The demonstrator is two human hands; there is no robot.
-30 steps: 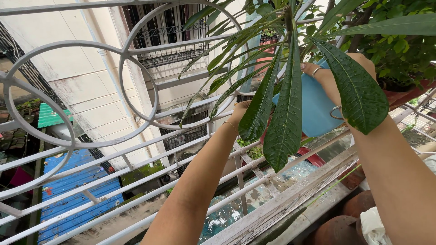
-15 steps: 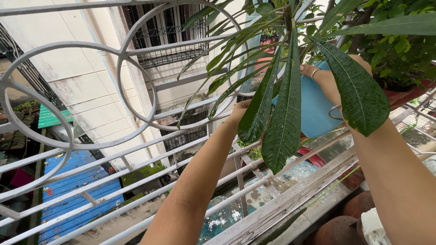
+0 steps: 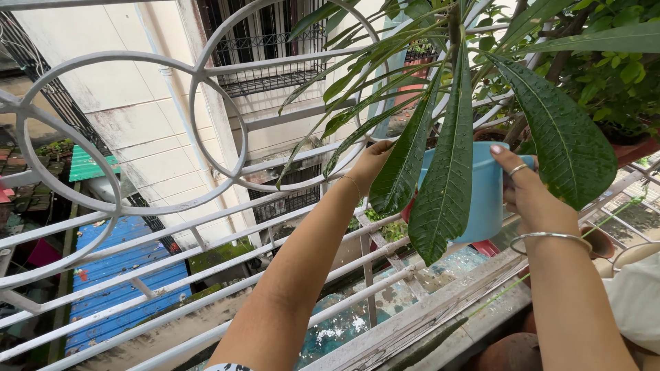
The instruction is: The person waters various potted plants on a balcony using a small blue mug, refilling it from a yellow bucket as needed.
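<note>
Right hand point(image 3: 529, 196): wrapped around the side of a light blue plastic mug point(image 3: 481, 189), thumb on the near wall by the rim; this grip is clamped on the mug and carries it alone.
Left hand point(image 3: 371, 163): reaching forward among the long green leaves point(image 3: 447, 172); its fingers are hidden behind a leaf, so whether this grip is closed on a stem or merely pushing foliage aside cannot be told.
Mug position: held in the air at about 3 o'clock of the picture centre, upright, just behind the two broad hanging leaves and above a red pot rim point(image 3: 481, 246).
Plant: leaves fan out from a stem at 1 o'clock; a second, bushier plant point(image 3: 619, 75) stands at 2 o'clock.
Doing it well (judgement): keep the wrist level so that the mug does not tip before it is over soil; let the left hand part the leaves so the rim is not knocked by them; move slowly, since wet leaves brush the mug.
Edges: the white metal grille point(image 3: 206, 89) runs from 9 o'clock to 12 o'clock with gaps open to a drop and a blue corrugated roof point(image 3: 117, 275) far below; the worn ledge point(image 3: 426, 309) at 5 o'clock is narrow.
Open room: free air sits between the two forearms, towards 6 o'clock; towards 3 o'clock, clay pots point(image 3: 598, 240) and a white cloth point(image 3: 636, 295) crowd the way.
</note>
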